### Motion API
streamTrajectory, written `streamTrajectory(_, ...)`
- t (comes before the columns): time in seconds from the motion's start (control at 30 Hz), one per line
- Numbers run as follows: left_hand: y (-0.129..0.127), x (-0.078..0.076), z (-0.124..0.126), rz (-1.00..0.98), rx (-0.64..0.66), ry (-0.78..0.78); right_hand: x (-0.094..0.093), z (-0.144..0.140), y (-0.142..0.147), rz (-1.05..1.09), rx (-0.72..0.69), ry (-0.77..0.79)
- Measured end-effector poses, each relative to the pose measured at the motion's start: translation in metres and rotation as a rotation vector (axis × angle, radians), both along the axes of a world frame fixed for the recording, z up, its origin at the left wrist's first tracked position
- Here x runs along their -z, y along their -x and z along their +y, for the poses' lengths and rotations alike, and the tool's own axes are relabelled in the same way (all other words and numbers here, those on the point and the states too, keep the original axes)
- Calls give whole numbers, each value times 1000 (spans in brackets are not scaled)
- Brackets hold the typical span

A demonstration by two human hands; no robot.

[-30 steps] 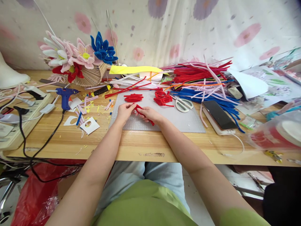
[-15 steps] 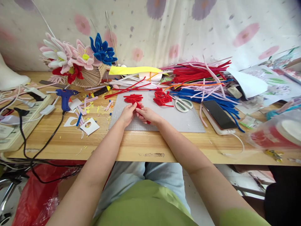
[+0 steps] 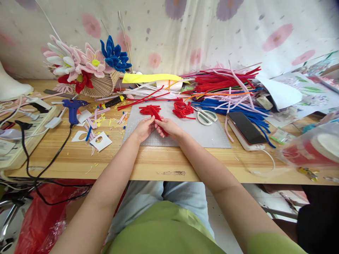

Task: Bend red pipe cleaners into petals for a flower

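While both hands pinched it, the red pipe cleaner (image 3: 158, 119) stood tilted.
Left hand (image 3: 144, 127) and right hand (image 3: 168, 127) gripped it, scissors (image 3: 207, 116) just right.

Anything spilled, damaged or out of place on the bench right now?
Small paper and stem clippings lie scattered left of the grey mat. The table's front edge has a chipped patch. Both hands, left hand and right hand, grip a folded red stem.

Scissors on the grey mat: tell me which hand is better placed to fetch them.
Right. The scissors lie right of both hands, nearer the right hand; the left hand would have to cross over. Both hands hold the red pipe cleaner.
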State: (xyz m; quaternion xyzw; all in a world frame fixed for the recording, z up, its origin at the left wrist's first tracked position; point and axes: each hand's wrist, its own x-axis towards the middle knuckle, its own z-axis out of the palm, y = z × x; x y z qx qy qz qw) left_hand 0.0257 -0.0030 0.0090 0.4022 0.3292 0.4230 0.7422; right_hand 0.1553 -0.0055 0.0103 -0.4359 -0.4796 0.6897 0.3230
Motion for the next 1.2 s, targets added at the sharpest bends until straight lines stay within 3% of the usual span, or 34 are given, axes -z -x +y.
streamTrajectory(0.1,-3,2,-4,2,9,-7,1,0,1,-6,-38,32)
streamTrajectory(0.27,-10,4,-4,100,-174,25,0,-2,-2,80,-197,113)
streamTrajectory(0.37,-9,3,0,70,-324,18,-4,3,-15,48,-276,68)
streamTrajectory(0.4,-8,2,1,61,-363,21,-5,6,-20,-3,-243,9)
streamTrajectory(0.43,-7,2,2,60,-378,31,-5,9,-25,-37,-115,-81)
streamTrajectory(0.5,-7,1,1,77,-332,61,-4,15,-32,-42,152,-248)
streamTrajectory(0.53,-8,1,0,93,-284,74,-3,17,-33,-21,222,-311)
streamTrajectory(0.67,-14,2,-5,164,-139,93,7,19,-24,12,135,-349)
streamTrajectory(0.83,-15,1,-7,137,-10,147,13,18,-12,-30,262,-277)
streamTrajectory(1.03,-13,-2,-10,96,-4,202,5,21,-18,-82,385,-413)
streamTrajectory(1.2,-14,2,-11,80,41,161,6,20,-16,-33,412,-319)
